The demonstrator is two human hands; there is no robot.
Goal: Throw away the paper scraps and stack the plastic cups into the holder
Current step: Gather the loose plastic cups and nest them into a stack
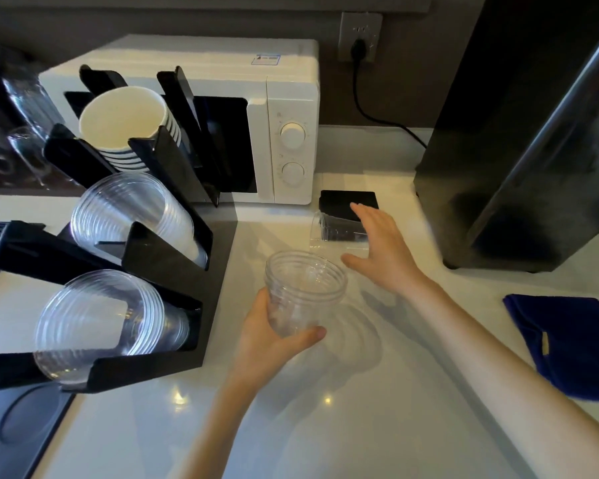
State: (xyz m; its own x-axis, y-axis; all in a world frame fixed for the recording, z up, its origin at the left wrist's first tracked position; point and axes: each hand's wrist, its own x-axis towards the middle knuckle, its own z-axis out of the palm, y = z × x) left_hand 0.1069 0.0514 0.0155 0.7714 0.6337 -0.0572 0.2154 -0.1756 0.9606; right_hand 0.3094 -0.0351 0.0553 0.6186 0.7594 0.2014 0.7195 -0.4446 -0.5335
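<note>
My left hand grips a short stack of clear plastic cups, held upright above the white counter. On the counter farther back, a single clear cup lies on its side. My right hand is spread open just right of that cup, fingers apart, perhaps touching its base. The black cup holder stands at the left with tilted slots: one stack of clear cups in the middle slot, another clear stack in the near slot, and paper cups in the far slot. No paper scraps are visible.
A white microwave stands behind the holder. A small black box sits behind the lying cup. A tall dark appliance fills the right rear. A folded blue cloth lies at the right edge.
</note>
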